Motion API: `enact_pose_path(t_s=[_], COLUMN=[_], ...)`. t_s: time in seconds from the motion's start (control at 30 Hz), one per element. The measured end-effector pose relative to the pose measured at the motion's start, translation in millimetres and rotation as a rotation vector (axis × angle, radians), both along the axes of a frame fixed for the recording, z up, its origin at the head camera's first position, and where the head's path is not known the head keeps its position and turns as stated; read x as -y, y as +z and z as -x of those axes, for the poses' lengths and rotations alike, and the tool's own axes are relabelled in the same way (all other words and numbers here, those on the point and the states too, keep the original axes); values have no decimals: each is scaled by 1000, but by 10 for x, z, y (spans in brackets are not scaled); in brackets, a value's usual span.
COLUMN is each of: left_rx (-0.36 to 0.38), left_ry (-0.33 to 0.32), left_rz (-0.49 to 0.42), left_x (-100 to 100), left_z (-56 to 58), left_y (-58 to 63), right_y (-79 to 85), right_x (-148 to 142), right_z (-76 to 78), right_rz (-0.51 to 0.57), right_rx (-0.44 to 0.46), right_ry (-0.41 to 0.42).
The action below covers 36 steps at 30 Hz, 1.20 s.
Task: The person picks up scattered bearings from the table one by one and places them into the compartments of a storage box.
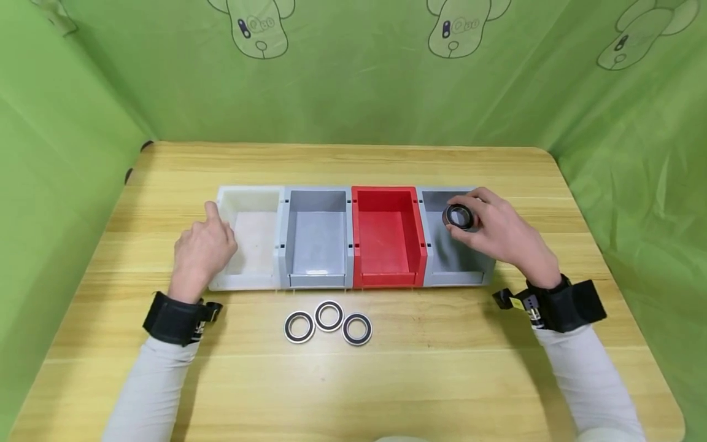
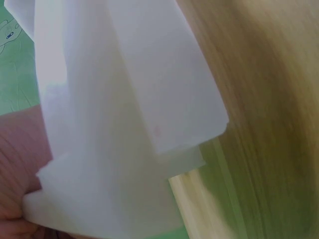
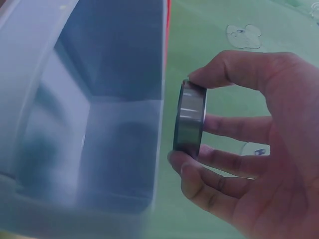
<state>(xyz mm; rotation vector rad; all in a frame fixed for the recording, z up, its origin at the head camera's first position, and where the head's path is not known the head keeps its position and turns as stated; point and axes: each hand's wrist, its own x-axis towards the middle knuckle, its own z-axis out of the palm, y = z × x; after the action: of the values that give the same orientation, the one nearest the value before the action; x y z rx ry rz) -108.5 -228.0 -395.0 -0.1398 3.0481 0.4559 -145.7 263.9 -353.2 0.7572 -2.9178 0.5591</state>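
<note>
The right hand (image 1: 499,230) pinches a black-and-silver bearing (image 3: 190,118) between thumb and fingertips, raised above the floor of the end grey bin (image 1: 455,261), which closes the row at 3 o'clock. From the bearing, the wrist lies toward 4 o'clock, wrapped in a black strap (image 1: 563,305).

The left hand (image 1: 204,248) is at the 9 o'clock wall of the white bin (image 1: 256,242), index finger toward 12; its other fingertips are hidden, so I cannot tell whether they grip the wall. A matching strap (image 1: 172,319) rings that wrist.

From the white bin toward 3 o'clock stand an inner grey bin (image 1: 319,245) and a red bin (image 1: 383,245), side by side. Three more bearings (image 1: 329,329) lie flat and close together on the wooden table (image 1: 420,368), toward 6 o'clock from those two; from the topmost, the others lie at about 8 and 4 o'clock. Past the table's 12 o'clock edge hangs green cloth (image 1: 359,104) printed with cartoon heads.
</note>
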Motion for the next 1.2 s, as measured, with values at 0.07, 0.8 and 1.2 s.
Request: enact_pose_path(t_s=[0.07,0.8,1.2], left_rx=[0,-35,-46], left_ry=[0,-3,3], left_rz=[4,20,28], left_x=[-1,-9,-14], left_z=[-2,-4,1], left_y=[-8,-46,-36], right_y=[-38,-268,-364], right_x=[-9,86,156], right_z=[43,305,382], right_rz=[-15,-203,-297], right_rx=[29,202,219], right_ry=[-8,71,86])
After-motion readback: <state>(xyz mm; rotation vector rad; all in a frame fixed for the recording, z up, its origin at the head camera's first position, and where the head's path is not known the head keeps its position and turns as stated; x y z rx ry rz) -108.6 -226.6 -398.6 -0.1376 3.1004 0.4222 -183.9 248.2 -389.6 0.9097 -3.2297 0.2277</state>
